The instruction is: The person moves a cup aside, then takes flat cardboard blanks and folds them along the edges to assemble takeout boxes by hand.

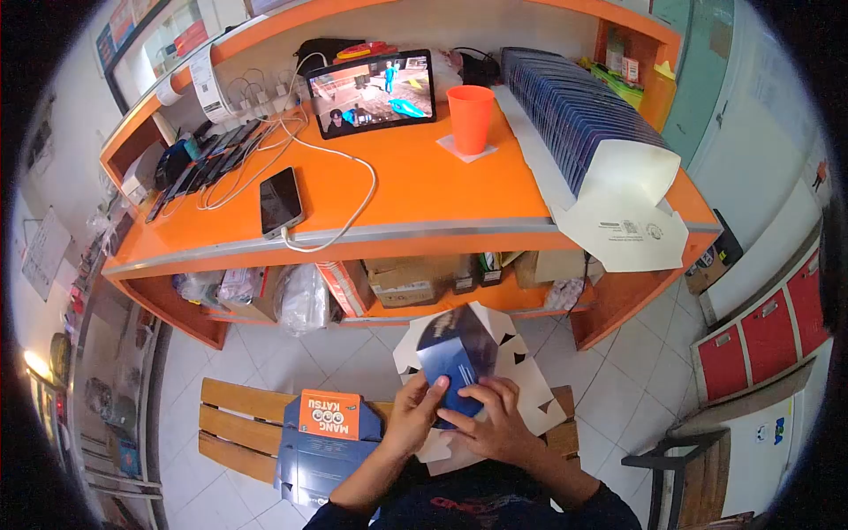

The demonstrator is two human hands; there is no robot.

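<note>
Above my lap I hold a dark blue printed cardboard piece (449, 364), partly folded. My left hand (413, 413) grips its lower left edge, thumb on top. Fingers of my right hand (491, 422) are bent over its lower right side. Beneath and around it spreads a flat cut-out box blank (523, 375) with a pale inner side, tabs and dark slots; my hands hide part of it. To the left, a flattened blue box blank (327, 464) with an orange "Mang Katsu" panel (331, 415) lies on a wooden slatted bench (238, 428).
An orange desk (415, 194) stands ahead, bearing a long row of blue cardboard boxes (579, 110), an orange cup (470, 119), a lit tablet (373, 94) and a phone (281, 201) on a white cable. Cartons (402, 281) fill its lower shelf. Red drawers (767, 329) stand right.
</note>
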